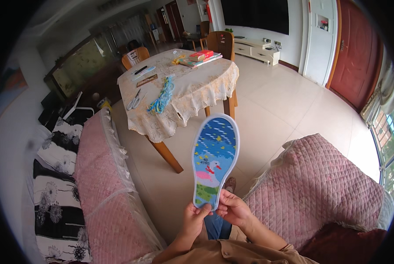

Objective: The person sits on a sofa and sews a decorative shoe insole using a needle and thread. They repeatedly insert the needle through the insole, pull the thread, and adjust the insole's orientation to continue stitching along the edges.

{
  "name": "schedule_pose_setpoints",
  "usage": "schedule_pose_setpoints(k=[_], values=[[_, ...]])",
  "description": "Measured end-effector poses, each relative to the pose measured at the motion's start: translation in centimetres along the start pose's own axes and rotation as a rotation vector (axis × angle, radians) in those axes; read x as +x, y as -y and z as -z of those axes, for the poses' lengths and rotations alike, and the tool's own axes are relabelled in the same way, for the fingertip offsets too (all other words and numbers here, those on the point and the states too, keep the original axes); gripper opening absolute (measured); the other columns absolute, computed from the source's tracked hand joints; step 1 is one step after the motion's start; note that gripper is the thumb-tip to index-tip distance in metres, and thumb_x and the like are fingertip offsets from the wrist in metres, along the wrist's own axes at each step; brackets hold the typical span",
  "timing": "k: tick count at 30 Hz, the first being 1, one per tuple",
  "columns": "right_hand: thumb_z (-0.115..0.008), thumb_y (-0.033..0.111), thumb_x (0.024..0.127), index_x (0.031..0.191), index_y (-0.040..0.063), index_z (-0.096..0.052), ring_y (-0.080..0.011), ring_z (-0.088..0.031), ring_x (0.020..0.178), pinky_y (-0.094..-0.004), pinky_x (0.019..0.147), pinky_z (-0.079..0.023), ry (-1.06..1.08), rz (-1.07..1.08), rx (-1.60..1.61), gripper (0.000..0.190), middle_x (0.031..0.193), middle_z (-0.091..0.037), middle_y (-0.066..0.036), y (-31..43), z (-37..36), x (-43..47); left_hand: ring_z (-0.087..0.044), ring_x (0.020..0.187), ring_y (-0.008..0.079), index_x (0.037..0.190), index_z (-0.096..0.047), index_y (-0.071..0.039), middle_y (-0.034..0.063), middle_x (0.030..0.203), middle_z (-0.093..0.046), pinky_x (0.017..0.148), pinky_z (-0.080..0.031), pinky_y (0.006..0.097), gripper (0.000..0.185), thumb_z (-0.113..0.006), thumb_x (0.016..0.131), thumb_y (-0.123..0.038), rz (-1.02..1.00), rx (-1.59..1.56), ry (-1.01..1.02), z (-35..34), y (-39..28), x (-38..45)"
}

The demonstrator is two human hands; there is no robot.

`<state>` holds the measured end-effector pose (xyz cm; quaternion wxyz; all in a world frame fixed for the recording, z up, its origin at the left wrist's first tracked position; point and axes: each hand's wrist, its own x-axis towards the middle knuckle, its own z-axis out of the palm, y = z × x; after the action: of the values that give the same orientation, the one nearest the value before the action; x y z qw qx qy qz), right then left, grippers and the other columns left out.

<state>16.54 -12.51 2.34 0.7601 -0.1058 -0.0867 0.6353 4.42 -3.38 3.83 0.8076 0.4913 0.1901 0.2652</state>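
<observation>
An embroidered shoe insole stands upright before me, toe end up. Its face shows a white swan on blue with green below, and its edge is white. My left hand pinches the heel end, thumb on the front. At the right edge of the heel, my right hand grips it between thumb and fingers. Beyond, on a table with a lace cloth, lie a bundle of blue and yellow thread and scissors with grey handles.
Books, a yellow item and a black pen-like item lie on the table. Wooden chairs stand behind it. Pink quilted seat covers flank me, on a sofa at left and a seat at right.
</observation>
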Motion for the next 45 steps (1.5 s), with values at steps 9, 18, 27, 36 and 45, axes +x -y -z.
schedule_pose_setpoints(k=[9,18,27,36,45], values=[[-0.044,-0.005,0.076,0.074,0.000,-0.053,-0.0150,-0.056,0.069,-0.0236,0.066,-0.050,-0.295,0.624,0.175,0.010,0.073,-0.057,-0.008,8.0,8.2,-4.8,-0.055,0.077,0.0137,0.103,-0.050,-0.009,0.0047,0.088,-0.058,0.070,-0.046,0.0226,0.018,-0.054,0.088,-0.018,-0.160,-0.322,-0.277,9.7,-4.0,2.6],[-0.049,0.016,0.089,0.090,0.000,-0.052,-0.0140,-0.051,0.068,-0.0227,0.060,-0.044,-0.841,1.295,-0.195,0.016,0.068,-0.047,-0.002,14.7,15.1,-12.5,-0.052,0.068,0.0118,0.092,-0.056,-0.002,0.0050,0.080,-0.056,0.062,-0.049,0.0183,0.011,-0.054,0.086,-0.011,-0.118,-0.669,-0.333,18.1,-3.1,3.1],[-0.063,0.001,0.076,0.083,0.002,-0.061,-0.0088,-0.054,0.062,-0.0231,0.052,-0.044,-0.399,0.768,-1.540,0.007,0.069,-0.058,-0.004,1.2,-2.5,-0.3,-0.048,0.067,0.0123,0.109,-0.046,-0.002,0.0035,0.078,-0.049,0.058,-0.044,0.0206,0.023,-0.049,0.086,-0.003,0.445,-1.223,0.130,5.1,-0.4,2.2],[-0.067,0.000,0.063,0.084,0.008,-0.064,-0.0143,-0.054,0.057,-0.0254,0.045,-0.044,-0.242,1.151,-1.962,0.022,0.076,-0.050,-0.003,-0.9,-5.7,0.9,-0.047,0.063,0.0106,0.111,-0.045,0.001,0.0041,0.078,-0.046,0.056,-0.045,0.0202,0.023,-0.045,0.088,-0.001,0.508,-1.201,0.252,2.1,-0.7,0.9],[-0.064,0.008,0.055,0.086,0.006,-0.063,-0.0145,-0.055,0.060,-0.0240,0.045,-0.045,-0.220,1.215,-1.979,0.031,0.080,-0.051,-0.005,-1.0,-5.4,0.8,-0.048,0.059,0.0098,0.100,-0.043,-0.001,0.0033,0.076,-0.045,0.052,-0.044,0.0190,0.012,-0.043,0.088,-0.001,0.536,-1.188,0.251,1.7,-0.6,0.9]])
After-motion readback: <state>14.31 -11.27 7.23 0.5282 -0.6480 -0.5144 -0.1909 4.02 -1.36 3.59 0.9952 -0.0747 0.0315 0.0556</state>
